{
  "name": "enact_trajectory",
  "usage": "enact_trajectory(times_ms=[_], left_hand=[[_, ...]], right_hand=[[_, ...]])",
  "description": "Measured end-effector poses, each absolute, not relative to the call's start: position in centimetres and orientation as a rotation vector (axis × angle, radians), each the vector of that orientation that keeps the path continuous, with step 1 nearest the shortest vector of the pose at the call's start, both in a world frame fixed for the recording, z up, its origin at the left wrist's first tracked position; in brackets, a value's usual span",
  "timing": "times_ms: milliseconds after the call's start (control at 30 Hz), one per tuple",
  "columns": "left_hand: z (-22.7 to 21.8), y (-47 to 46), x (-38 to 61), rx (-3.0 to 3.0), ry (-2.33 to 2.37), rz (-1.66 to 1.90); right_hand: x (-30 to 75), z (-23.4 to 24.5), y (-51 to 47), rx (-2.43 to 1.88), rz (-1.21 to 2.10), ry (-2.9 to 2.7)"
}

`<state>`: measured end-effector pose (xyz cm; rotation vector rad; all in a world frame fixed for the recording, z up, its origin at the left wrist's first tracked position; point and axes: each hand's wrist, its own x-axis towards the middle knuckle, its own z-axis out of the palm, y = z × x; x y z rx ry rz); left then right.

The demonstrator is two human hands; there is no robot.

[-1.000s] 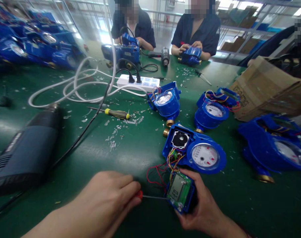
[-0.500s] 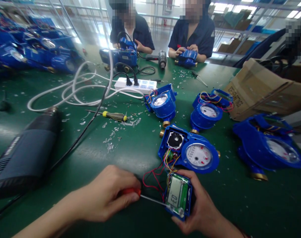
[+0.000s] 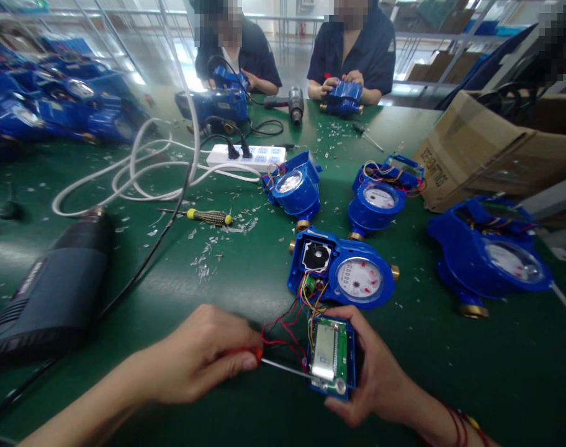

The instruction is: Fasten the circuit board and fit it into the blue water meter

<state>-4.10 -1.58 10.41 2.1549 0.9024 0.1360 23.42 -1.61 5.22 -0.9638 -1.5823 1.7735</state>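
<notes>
My left hand [image 3: 208, 354] is closed around the red handle of a screwdriver [image 3: 283, 367]. Its thin metal shaft points right, and its tip meets the lower left edge of a display module [image 3: 326, 354]. That module is a blue case with a green circuit board and a small LCD. My right hand [image 3: 373, 366] grips it by its right side, fingers above and thumb below. Red, yellow and black wires [image 3: 306, 298] run from the module up to an opened blue water meter [image 3: 357, 279] with a round white dial. The screwdriver's handle is mostly hidden in my fingers.
A heat gun [image 3: 54, 285] lies at left, its cord crossing the green table. Further off are a yellow-black screwdriver [image 3: 208, 216], a white power strip [image 3: 246, 158], more blue meters [image 3: 492, 254] and a cardboard box [image 3: 469, 155]. Two people handle meters across the table.
The view has shifted slightly, so most things sit further left and higher. The module has tilted a little in my right hand, and its display digits look fainter. Both grips stay the same.
</notes>
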Motion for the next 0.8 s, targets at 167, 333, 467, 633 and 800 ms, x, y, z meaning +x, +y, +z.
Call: enact_trajectory(times_ms=[167, 333, 467, 633, 800], left_hand=[[12.9, -0.6, -3.7, 2.315, 0.882, 0.0], [12.2, -0.9, -3.3, 2.271, 0.879, 0.067], [11.0, -1.6, -3.4, 2.28, 0.906, 0.216], [10.6, -1.5, -3.3, 2.316, 0.897, 0.328], [10.2, -1.6, -3.4, 2.259, 0.917, 0.357]], right_hand=[[23.8, 5.7, -0.9, -0.928, 1.772, -1.683], [24.1, 6.0, -0.7, -0.928, 1.737, -1.699], [24.1, 6.0, -0.7, -0.941, 1.706, -1.721], [23.8, 6.0, -0.6, -0.907, 1.719, -1.668], [23.7, 6.0, -0.7, -0.919, 1.718, -1.64]])
